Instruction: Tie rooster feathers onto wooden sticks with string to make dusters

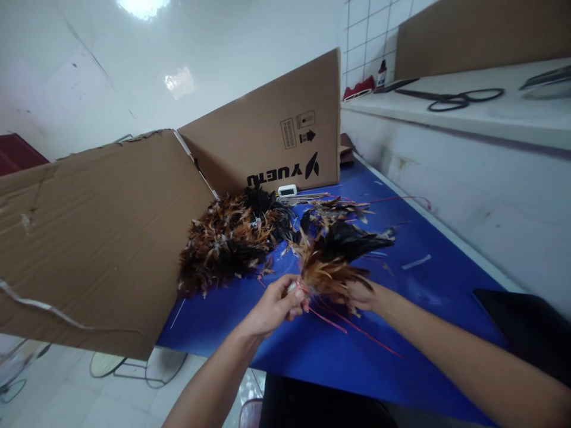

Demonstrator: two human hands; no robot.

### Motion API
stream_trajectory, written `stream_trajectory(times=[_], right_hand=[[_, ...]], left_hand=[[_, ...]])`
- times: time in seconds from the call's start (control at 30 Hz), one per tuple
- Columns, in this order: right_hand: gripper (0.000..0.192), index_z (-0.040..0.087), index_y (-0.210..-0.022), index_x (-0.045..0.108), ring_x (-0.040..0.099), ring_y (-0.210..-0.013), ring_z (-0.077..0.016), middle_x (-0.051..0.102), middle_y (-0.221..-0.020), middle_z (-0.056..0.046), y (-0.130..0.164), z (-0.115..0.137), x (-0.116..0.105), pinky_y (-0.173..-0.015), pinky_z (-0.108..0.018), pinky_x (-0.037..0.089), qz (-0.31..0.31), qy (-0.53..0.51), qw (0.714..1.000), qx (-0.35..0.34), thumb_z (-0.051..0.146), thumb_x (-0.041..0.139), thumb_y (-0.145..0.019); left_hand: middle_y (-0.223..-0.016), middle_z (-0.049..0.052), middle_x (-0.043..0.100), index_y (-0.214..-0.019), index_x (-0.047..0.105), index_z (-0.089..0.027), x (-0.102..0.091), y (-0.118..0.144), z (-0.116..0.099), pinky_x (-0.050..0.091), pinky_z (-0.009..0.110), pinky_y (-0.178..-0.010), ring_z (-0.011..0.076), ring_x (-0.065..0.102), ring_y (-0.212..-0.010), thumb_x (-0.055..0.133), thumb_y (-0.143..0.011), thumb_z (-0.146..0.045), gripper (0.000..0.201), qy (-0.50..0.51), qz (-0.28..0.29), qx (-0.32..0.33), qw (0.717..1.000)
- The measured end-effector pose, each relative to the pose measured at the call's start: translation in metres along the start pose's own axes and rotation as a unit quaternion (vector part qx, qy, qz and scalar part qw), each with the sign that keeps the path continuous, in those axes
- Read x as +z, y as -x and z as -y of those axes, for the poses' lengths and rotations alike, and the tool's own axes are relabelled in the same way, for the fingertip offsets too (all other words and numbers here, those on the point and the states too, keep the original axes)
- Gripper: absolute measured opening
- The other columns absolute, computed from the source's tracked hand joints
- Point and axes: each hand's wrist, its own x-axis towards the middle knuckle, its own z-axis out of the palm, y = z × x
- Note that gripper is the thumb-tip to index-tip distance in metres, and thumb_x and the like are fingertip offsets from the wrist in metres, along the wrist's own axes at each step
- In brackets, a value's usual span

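A bunch of brown and black feathers (332, 261) is held above the blue table. Its bound end, wrapped with pinkish-red string (328, 321), is pinched between the thumb and fingers of my left hand (282, 302). My right hand (363, 295) grips the feathers from the right, its fingers partly covered by them. Loose ends of the string trail down to the right. Just beyond my left hand lies a large heap of similar feathers (227, 238).
Cardboard panels (89, 238) wall off the left and far sides of the blue table (214, 315). A small white device (287, 191) and thin sticks lie near the back. On the white ledge (446, 122) at right rest black scissors (450, 98) and a small bottle (382, 74).
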Motion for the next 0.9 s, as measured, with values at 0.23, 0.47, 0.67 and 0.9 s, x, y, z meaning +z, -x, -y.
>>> stream_trajectory(times=[0.23,0.47,0.67,0.9], right_hand=[[0.023,0.016,-0.076,0.062,0.037,-0.051,-0.0085,0.051,-0.061,0.002,0.015,0.014,0.021,-0.047,-0.022,0.029,0.031,-0.045,0.998,-0.023,0.038,0.053,-0.076],[0.028,0.017,-0.075,0.064,0.042,-0.056,-0.0109,0.052,-0.060,0.002,0.021,0.014,0.026,-0.054,-0.024,0.031,-0.026,0.100,0.989,-0.105,0.034,0.043,-0.085],[0.030,0.017,-0.073,0.063,0.045,-0.057,-0.0120,0.054,-0.061,0.001,0.021,0.008,0.027,-0.055,-0.024,0.034,-0.036,0.085,0.990,-0.107,0.035,0.042,-0.085],[0.029,0.017,-0.073,0.064,0.053,-0.062,-0.0151,0.060,-0.063,0.000,0.017,0.004,0.026,-0.058,-0.025,0.039,-0.059,0.058,0.993,-0.086,0.037,0.044,-0.082]], left_hand=[[-0.068,-0.001,0.047,-0.080,0.048,-0.014,-0.002,-0.012,0.015,0.015,0.016,-0.042,0.0019,0.031,-0.047,0.060,-0.070,-0.054,0.043,0.078,-0.039,0.001,0.996],[-0.059,-0.005,0.038,-0.075,0.046,-0.014,0.007,-0.019,0.030,0.016,0.016,-0.040,0.0019,0.028,-0.045,0.058,-0.070,-0.056,0.044,0.070,-0.105,0.011,0.992],[-0.055,-0.006,0.036,-0.078,0.049,-0.015,0.014,-0.025,0.044,0.022,0.017,-0.040,0.0031,0.028,-0.044,0.055,-0.072,-0.056,0.042,0.019,-0.175,0.021,0.984],[-0.052,-0.007,0.036,-0.076,0.050,-0.015,0.021,-0.035,0.055,0.023,0.017,-0.040,0.0040,0.029,-0.044,0.053,-0.073,-0.057,0.041,0.012,-0.195,0.031,0.980]])
